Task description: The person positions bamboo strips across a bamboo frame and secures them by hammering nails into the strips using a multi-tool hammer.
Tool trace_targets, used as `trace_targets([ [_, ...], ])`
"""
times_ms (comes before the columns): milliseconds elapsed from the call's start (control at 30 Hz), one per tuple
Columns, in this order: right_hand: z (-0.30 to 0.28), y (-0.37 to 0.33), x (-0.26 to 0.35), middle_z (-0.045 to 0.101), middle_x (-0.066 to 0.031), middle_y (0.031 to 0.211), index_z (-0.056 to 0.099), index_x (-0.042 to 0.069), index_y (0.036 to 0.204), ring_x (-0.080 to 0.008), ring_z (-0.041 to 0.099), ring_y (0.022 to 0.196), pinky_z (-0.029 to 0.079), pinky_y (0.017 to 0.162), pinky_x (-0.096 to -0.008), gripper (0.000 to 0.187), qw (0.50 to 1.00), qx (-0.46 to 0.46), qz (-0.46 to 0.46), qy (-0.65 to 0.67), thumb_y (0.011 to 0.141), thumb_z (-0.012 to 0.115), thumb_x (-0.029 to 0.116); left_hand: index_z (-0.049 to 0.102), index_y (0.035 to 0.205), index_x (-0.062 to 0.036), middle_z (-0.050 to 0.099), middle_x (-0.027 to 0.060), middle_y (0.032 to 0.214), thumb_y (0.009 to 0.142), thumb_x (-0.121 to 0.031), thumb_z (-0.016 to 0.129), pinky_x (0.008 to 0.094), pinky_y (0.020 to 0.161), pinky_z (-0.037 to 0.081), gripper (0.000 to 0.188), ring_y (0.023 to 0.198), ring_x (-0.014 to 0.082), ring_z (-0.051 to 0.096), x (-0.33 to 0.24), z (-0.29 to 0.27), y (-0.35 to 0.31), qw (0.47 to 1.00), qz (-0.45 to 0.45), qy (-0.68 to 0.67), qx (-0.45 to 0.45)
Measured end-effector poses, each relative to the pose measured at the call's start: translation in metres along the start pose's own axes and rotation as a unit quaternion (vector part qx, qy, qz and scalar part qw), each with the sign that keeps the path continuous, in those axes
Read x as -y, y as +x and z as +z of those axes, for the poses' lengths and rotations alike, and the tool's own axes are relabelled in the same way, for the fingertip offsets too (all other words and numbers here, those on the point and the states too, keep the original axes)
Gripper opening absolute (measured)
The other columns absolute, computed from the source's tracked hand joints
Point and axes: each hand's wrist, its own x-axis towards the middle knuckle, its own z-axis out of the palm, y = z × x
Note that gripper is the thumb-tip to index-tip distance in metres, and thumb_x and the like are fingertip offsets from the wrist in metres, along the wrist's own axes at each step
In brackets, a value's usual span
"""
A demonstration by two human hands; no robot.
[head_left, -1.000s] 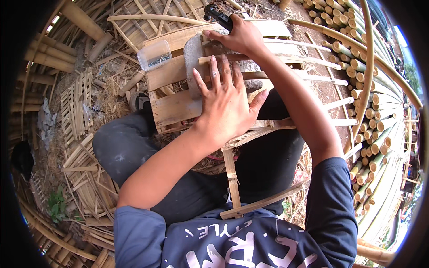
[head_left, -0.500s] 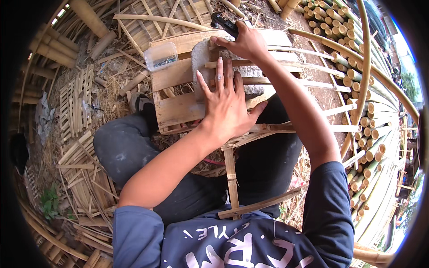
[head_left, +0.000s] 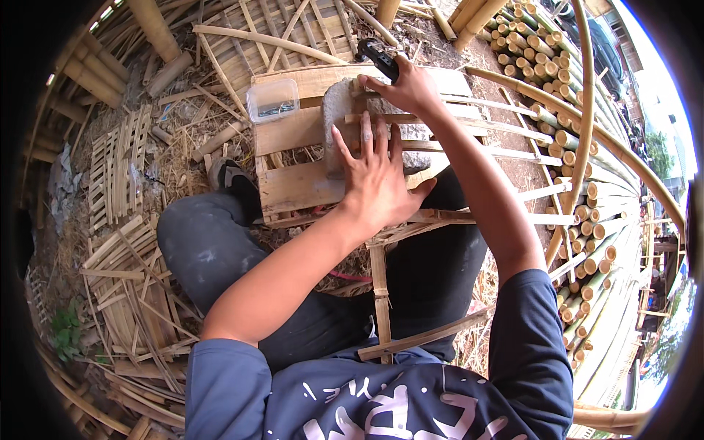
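My left hand (head_left: 375, 180) lies palm down with its fingers spread, pressing over the bamboo strips (head_left: 506, 152) of a slatted frame. Under those strips is a rough grey stone block (head_left: 336, 110), resting on a low plank bench (head_left: 299, 185). At the block's far end, my right hand (head_left: 412, 89) is closed round a black hand tool (head_left: 378, 60) whose exact kind I cannot make out. The right thumb reaches left, close to the end of a strip. The frame's near side (head_left: 380, 293) extends over my lap.
A clear plastic box (head_left: 273, 99) with small metal nails stands on the bench's far left. Cut bamboo poles (head_left: 587, 242) are stacked at the right. Slats and a lattice panel (head_left: 121, 165) lie on the left ground, and curved bamboo (head_left: 587, 110) arches at the right.
The view has shifted a little, so the bench and hands appear slightly lower and further right. Both hands keep nearly the same pose on the frame and tool.
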Motion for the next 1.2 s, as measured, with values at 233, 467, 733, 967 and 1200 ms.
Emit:
trace_targets([
  [233,0.003,-0.001,0.0,0.072,-0.0232,0.09,0.062,-0.003,0.105,-0.0379,0.072,0.09,0.056,0.083,-0.0469,0.085,0.999,-0.033,-0.005,0.017,0.075,0.07,0.076,0.024,0.157,0.0058,0.013,0.0297,0.165,0.09,-0.073,0.048,0.0779,0.114,0.0,0.107,0.155,0.0445,0.005,-0.001,-0.004,0.003,0.999,-0.001,0.004,0.051],
  [467,0.001,-0.005,0.002,0.071,-0.0233,0.09,0.06,-0.006,0.109,-0.0391,0.072,0.089,0.057,0.081,-0.0479,0.088,0.999,-0.032,0.0,0.013,0.076,0.071,0.075,0.025,0.156,0.0058,0.018,0.0302,0.163,0.091,-0.072,0.048,0.0753,0.116,0.001,0.104,0.155,0.043,0.006,-0.002,-0.005,0.002,0.999,-0.001,0.012,0.049],
  [733,0.005,-0.004,0.0,0.07,-0.0229,0.08,0.064,-0.006,0.102,-0.0372,0.072,0.078,0.056,0.073,-0.0463,0.082,0.996,-0.068,-0.034,0.039,0.077,0.073,0.072,0.021,0.158,0.0054,0.015,0.0303,0.164,0.09,-0.07,0.052,0.0756,0.116,0.003,0.106,0.155,0.0432,0.005,0.002,-0.001,0.003,0.999,-0.009,0.01,0.035],
  [967,0.001,-0.003,-0.006,0.071,-0.0245,0.085,0.062,0.0,0.107,-0.0439,0.07,0.085,0.054,0.076,-0.0514,0.049,0.997,-0.043,-0.003,0.063,0.093,0.066,0.047,0.02,0.158,0.0051,0.013,0.0301,0.165,0.086,-0.072,0.056,0.0753,0.116,0.001,0.111,0.155,0.0443,0.004,0.003,0.001,0.008,0.999,-0.001,-0.023,0.034],
  [1200,-0.037,-0.029,-0.005,0.066,-0.0199,0.079,0.061,0.003,0.119,-0.0349,0.063,0.068,0.048,0.065,-0.0459,0.031,0.983,-0.048,-0.16,0.077,0.101,0.063,0.029,0.019,0.159,0.004,0.008,0.0289,0.166,0.088,-0.068,0.054,0.0755,0.115,-0.002,0.107,0.156,0.0433,0.001,0.001,-0.002,0.005,0.997,-0.014,-0.046,0.064],
])
